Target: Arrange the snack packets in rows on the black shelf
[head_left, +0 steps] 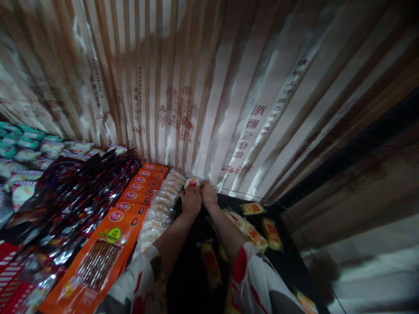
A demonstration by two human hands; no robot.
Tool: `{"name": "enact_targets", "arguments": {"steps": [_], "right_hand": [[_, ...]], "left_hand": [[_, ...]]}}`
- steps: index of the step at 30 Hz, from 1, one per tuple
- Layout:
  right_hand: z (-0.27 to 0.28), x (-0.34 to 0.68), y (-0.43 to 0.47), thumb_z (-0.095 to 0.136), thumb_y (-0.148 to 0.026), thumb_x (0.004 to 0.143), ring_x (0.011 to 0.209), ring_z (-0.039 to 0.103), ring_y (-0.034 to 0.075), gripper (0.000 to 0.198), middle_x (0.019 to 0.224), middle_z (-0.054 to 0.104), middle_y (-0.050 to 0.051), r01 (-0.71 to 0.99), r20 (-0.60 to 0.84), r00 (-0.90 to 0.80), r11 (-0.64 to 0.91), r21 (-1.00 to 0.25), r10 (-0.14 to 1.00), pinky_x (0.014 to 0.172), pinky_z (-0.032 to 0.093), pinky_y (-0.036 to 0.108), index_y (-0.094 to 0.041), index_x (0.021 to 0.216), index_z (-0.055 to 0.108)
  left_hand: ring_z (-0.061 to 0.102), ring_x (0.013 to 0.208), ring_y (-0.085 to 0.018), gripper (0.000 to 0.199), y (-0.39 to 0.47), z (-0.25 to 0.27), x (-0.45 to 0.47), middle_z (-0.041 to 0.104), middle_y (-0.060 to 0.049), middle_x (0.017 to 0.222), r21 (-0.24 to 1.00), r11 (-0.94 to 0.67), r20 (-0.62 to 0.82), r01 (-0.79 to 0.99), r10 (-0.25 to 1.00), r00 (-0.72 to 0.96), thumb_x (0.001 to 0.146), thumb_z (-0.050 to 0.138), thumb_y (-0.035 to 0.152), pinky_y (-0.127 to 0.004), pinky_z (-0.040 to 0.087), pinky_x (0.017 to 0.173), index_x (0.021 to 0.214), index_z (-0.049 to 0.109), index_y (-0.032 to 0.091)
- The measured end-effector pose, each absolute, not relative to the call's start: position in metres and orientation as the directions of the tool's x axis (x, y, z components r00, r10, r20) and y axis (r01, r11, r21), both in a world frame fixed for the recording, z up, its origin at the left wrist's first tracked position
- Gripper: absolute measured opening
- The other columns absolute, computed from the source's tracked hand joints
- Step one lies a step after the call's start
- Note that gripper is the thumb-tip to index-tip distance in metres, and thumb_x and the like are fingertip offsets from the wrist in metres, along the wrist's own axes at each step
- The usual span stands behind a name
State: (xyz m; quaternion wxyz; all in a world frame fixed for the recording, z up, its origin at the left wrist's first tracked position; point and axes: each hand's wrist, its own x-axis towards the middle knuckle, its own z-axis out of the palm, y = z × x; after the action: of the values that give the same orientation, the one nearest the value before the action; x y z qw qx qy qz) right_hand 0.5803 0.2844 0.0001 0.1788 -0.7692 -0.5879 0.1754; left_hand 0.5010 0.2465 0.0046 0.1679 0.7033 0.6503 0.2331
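Note:
A round pale snack in a clear wrapper with a red and yellow label (193,181) is at the far edge of the black-topped table, against the curtain. My left hand (191,201) has its fingers closed over the near side of this snack packet. Beside it, my right hand (208,194) is closed at the packet's right edge, with its fingertips partly hidden. Just left of my hands runs a row of similar clear-wrapped pale snacks (159,205). Several yellow-wrapped snacks (272,234) lie loose to the right of my right forearm.
Overlapping orange snack packs (131,196) stretch along the left, beside a heap of dark shiny packets (94,187). Green packets (22,139) and a red basket (9,270) are farther left. A pleated, printed curtain (209,87) hangs behind the table.

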Motion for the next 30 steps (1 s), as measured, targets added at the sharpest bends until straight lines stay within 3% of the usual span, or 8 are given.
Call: {"name": "enact_targets", "arguments": {"steps": [8, 13, 17, 22, 26, 30], "right_hand": [[0.003, 0.6, 0.266, 0.05, -0.026, 0.085, 0.099, 0.061, 0.018, 0.027, 0.107, 0.065, 0.01, 0.882, 0.097, 0.132, -0.072, -0.465, 0.987, 0.083, 0.044, 0.026, -0.015, 0.108, 0.059], [0.031, 0.639, 0.224, 0.044, -0.021, 0.086, 0.092, 0.064, 0.019, 0.026, 0.1, 0.069, 0.006, 0.944, 0.05, 0.057, -0.037, -0.329, 0.997, 0.08, 0.044, 0.027, -0.021, 0.104, 0.064], [0.049, 0.661, 0.187, 0.043, -0.023, 0.087, 0.091, 0.065, 0.022, 0.028, 0.099, 0.07, 0.008, 0.979, 0.014, 0.027, -0.024, -0.203, 1.0, 0.077, 0.044, 0.029, -0.021, 0.103, 0.066], [0.057, 0.659, 0.158, 0.042, -0.024, 0.088, 0.086, 0.066, 0.023, 0.027, 0.09, 0.071, 0.011, 0.989, -0.073, 0.001, -0.012, -0.147, 0.997, 0.07, 0.043, 0.028, -0.021, 0.097, 0.067], [0.052, 0.655, 0.155, 0.041, -0.022, 0.088, 0.089, 0.065, 0.022, 0.028, 0.095, 0.071, 0.01, 0.975, -0.034, 0.043, -0.049, -0.216, 0.999, 0.072, 0.043, 0.028, -0.02, 0.101, 0.066], [0.047, 0.66, 0.159, 0.042, -0.02, 0.085, 0.085, 0.065, 0.018, 0.028, 0.091, 0.071, 0.005, 0.89, -0.019, 0.111, -0.108, -0.442, 0.994, 0.072, 0.045, 0.026, -0.021, 0.098, 0.066]], "left_hand": [[0.039, 0.127, -0.026, 0.033, 0.233, 0.013, 0.5, 0.057, -0.019, 0.122, 0.563, -0.136, 0.127, 0.815, 0.989, 0.077, 0.088, 0.033, 0.01, -0.045, 0.027, 0.103, 0.108, 0.059, 0.008], [0.048, 0.119, -0.019, 0.034, 0.205, 0.014, 0.508, 0.06, -0.008, 0.121, 0.658, -0.111, 0.041, 0.744, 0.993, 0.111, 0.081, 0.041, 0.01, -0.031, 0.031, 0.103, 0.106, 0.063, 0.015], [0.053, 0.113, -0.022, 0.034, 0.174, 0.012, 0.515, 0.06, -0.008, 0.122, 0.678, -0.121, -0.014, 0.725, 0.984, 0.177, 0.081, 0.045, 0.024, -0.031, 0.038, 0.099, 0.11, 0.063, 0.017], [0.043, 0.123, -0.029, 0.057, 0.145, 0.016, 0.521, 0.049, -0.009, 0.134, 0.668, -0.167, -0.089, 0.725, 0.95, 0.301, 0.073, 0.056, 0.046, -0.036, 0.037, 0.101, 0.124, 0.052, 0.021], [0.042, 0.124, -0.025, 0.057, 0.138, 0.015, 0.526, 0.051, -0.01, 0.13, 0.679, -0.199, -0.044, 0.707, 0.95, 0.31, 0.069, 0.062, 0.027, -0.03, 0.031, 0.106, 0.124, 0.051, 0.016], [0.049, 0.118, -0.022, 0.049, 0.136, 0.016, 0.527, 0.056, -0.012, 0.124, 0.732, -0.163, -0.014, 0.661, 0.967, 0.254, 0.071, 0.059, 0.017, -0.029, 0.034, 0.103, 0.12, 0.054, 0.013]]}}
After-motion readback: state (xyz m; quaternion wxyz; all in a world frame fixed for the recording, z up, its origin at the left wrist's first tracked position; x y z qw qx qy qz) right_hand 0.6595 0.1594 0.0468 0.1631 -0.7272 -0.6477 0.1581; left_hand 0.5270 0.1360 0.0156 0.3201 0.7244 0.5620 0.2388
